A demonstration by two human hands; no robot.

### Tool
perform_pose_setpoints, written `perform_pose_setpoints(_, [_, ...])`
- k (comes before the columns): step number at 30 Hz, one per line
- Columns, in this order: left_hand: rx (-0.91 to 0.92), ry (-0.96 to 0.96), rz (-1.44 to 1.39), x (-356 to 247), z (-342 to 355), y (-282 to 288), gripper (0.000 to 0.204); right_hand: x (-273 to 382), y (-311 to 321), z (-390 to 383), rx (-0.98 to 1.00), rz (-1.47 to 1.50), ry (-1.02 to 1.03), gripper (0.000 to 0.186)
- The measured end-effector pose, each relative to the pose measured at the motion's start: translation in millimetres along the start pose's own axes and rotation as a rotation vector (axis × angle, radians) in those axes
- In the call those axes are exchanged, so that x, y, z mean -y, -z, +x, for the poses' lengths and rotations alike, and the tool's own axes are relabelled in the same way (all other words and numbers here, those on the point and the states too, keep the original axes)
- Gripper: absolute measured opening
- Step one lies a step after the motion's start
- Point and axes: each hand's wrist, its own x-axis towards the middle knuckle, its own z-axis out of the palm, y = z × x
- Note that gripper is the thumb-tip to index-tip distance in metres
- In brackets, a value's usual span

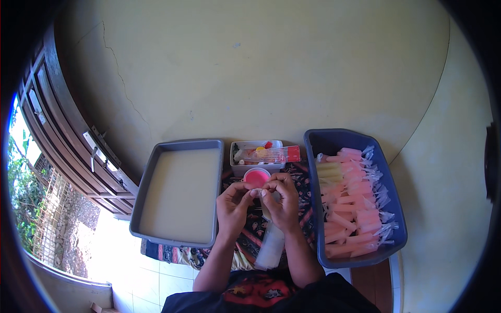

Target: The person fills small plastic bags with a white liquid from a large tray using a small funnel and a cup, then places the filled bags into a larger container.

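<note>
My left hand (233,206) and my right hand (282,202) meet over the middle of the table, thumbs and fingertips pinched close together. Between them is what looks like the edge of a thin plastic bag (266,209), mostly hidden by my fingers. Just beyond my fingertips stands a round white-rimmed tub (256,177) with bright pink inside. Below my right hand, a bundle of clear flat plastic bags (271,246) lies on the patterned cloth.
On the left sits a grey basin (216,221) of whitish liquid. A dark blue tub (395,208) on the right holds many pink and several pale yellow filled plastic tubes (360,201). A small white box (241,170) with packets stands behind. The wooden door (78,125) stands open.
</note>
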Motion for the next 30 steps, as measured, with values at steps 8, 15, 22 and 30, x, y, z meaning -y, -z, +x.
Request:
perform_pose_setpoints(8, [0.018, 0.215, -0.576, 7, 4, -1, 0.024, 8, 5, 4, 0.098, -0.06, 0.011, 0.015])
perform_pose_setpoints(15, [0.007, 0.244, -0.534, 10, 6, 2, 0.025, 12, 2, 6, 0.133, 0.012, 0.069, 0.021])
perform_pose_setpoints(22, [0.016, 0.251, -0.604, 8, -1, 3, 0.013, -13, -11, -9, -0.062, 0.189, -0.151, 0.015])
perform_pose_setpoints(30, [-0.012, 0.261, -0.636, -10, -10, -1, 0.024, -3, -12, -11, -0.16, 0.243, -0.219, 0.015])
